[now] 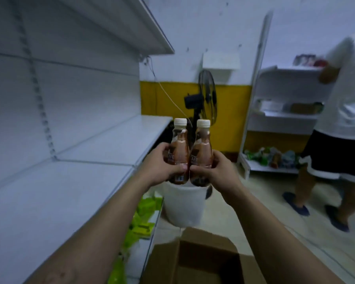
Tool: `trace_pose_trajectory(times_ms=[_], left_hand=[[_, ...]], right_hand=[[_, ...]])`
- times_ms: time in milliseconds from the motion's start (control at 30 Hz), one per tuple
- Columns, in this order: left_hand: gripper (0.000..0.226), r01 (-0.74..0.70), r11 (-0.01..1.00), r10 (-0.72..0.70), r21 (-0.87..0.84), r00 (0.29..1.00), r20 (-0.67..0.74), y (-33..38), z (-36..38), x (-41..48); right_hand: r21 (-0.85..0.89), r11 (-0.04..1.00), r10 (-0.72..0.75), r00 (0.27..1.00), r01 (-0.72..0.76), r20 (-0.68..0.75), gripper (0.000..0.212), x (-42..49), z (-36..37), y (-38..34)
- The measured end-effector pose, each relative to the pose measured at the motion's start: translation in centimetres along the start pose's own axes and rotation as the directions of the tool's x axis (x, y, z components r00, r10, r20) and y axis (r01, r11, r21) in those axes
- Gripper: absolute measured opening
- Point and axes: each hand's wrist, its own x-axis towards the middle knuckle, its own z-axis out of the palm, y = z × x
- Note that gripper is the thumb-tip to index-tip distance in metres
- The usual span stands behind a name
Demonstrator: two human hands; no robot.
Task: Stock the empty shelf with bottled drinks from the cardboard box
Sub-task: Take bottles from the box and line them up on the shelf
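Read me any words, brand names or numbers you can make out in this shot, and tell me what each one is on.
"AFE": partial, left bottle, in left hand.
"AFE": partial, right bottle, in right hand.
Barcode on the left bottle: too blurred.
Packets on far shelves: too blurred.
Cardboard box: no print visible.

2 brown bottles (pixel 179 152) with cream caps; white shelf (pixel 55 197); brown cardboard box (pixel 195 261); yellow wall band (pixel 230 99); white bucket (pixel 184 203).

White shelf (pixel 49 193) — bare; floor-standing cardboard box (pixel 195 261).
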Motion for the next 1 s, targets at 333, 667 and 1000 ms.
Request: trace_pose_trajectory(times_ms=[333,667,1000], left_hand=[[0.069,0.176,0.906,-0.022,0.384,0.928,-0.372,2.0,-15.4,-6.2],[0.065,0.52,0.751,-0.227,0.408,0.782,-0.58,-4.5,-21.3,-11.7],[0.053,0.579,0.46,-0.089,0.673,0.784,-0.614,-1.1,-27.1,-10.2]], right_hand=[[0.041,0.99,-0.142,0.951,0.136,0.273,0.057,2.9,13.9,-6.2],[0.026,0.996,-0.09,0.878,0.088,0.471,0.049,1.2,26.8,-4.9],[-0.037,0.98,-0.149,0.842,0.196,0.518,0.055,1.3,30.7,-5.4]])
